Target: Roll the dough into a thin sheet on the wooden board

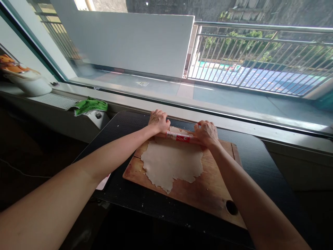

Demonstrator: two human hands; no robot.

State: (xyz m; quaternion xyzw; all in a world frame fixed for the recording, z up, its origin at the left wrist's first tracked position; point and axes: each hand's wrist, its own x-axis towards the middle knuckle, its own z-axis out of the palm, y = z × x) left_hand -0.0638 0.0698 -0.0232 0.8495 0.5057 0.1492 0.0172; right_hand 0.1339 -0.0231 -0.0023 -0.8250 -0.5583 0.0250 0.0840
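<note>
A thin, ragged-edged sheet of dough (171, 163) lies spread on a wooden cutting board (218, 184). Across its far part rests a rolling pin (179, 136) with a red and white label around its middle. My left hand (158, 122) is closed on the pin's left end, fingers curled over it. At the other end, my right hand (206, 132) grips the pin in the same way. A little dough shows beyond the pin, between both hands. The pin's ends are hidden under my hands.
The board sits on a black table (135, 201) dotted with crumbs. A pink-white flat item (103, 183) lies partly behind my left forearm. Left, a green cloth (91, 105) and a white pot (33, 83) stand on the ledge. A large window (161, 86) borders the table's far side.
</note>
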